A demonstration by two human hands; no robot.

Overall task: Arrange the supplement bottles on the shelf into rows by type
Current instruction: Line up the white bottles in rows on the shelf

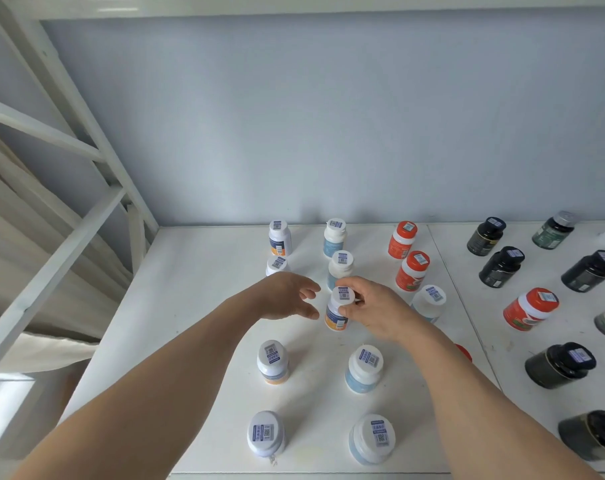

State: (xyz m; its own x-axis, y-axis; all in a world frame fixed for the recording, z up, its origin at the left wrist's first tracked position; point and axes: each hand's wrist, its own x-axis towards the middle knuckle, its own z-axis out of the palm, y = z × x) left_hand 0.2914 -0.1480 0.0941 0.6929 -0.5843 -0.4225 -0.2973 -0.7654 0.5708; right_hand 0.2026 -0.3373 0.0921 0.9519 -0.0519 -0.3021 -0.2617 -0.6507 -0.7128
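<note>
A person's two bare forearms reached over a white shelf [197, 271] dotted with supplement bottles, each capped with a small blue-and-white sticker. The right hand [373, 306] pinched a white bottle with an orange band [338, 311] between thumb and curled fingers near its cap, at the middle of the shelf; whether its base touched the surface could not be told. The left hand [287, 299] hovered just beside that bottle, fingers loosely spread, holding nothing. Four more white bottles of the orange-band kind stood in a column on the left: one at the back [279, 238], one partly hidden behind the left hand [276, 266], one nearer [272, 362] and one at the front [265, 434]. Five white bottles with pale blue labels were visible: two at the back centre [335, 237] [340, 268], one to the right of the right hand [428, 303], and two toward the front [364, 368] [372, 439]. Three red-capped orange bottles showed fully [402, 240] [411, 271] [531, 313], and a sliver of red cap [464, 351] peeked from behind the right forearm. On the right stood five dark black bottles and two dark green ones, one of them cut off by the frame. Open white surface lay along the shelf's left edge, beside the white metal frame [86, 147], and in the gap between the two white-bottle columns. A pale blue wall [328, 116] closed off the back edge.
</note>
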